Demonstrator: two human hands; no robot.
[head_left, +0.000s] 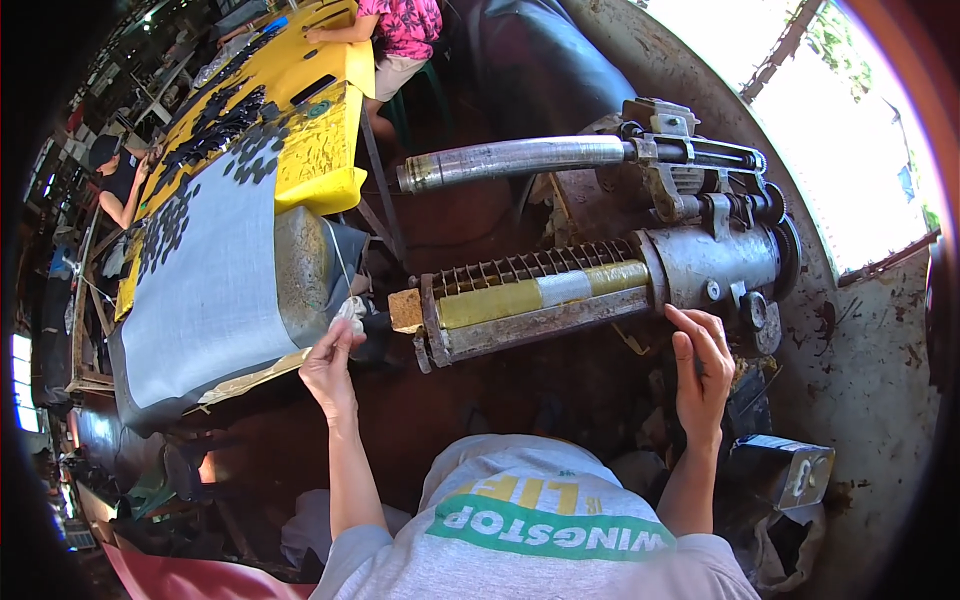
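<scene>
My left hand (pixel 330 370) is closed in a pinch at the fingertips on a small crumpled white piece (pixel 351 313), near the table's right corner. From that piece a thin pale cord (pixel 338 250) runs up to the table. My right hand (pixel 705 365) is open, its fingers slightly bent and apart, just below the metal machine (pixel 705 268); nothing shows in it. The machine's long bed carries a yellow-and-white strip (pixel 545 292) beside a row of thin metal fins (pixel 530 265). At its left end sits a brown block (pixel 405 310).
A metal roller arm (pixel 515 162) reaches left above the bed. The table at left bears a grey sheet (pixel 215 310) and yellow sheeting (pixel 320 150) with dark cut pieces (pixel 215 125). Two people sit at it. A metal can (pixel 785 470) stands at lower right.
</scene>
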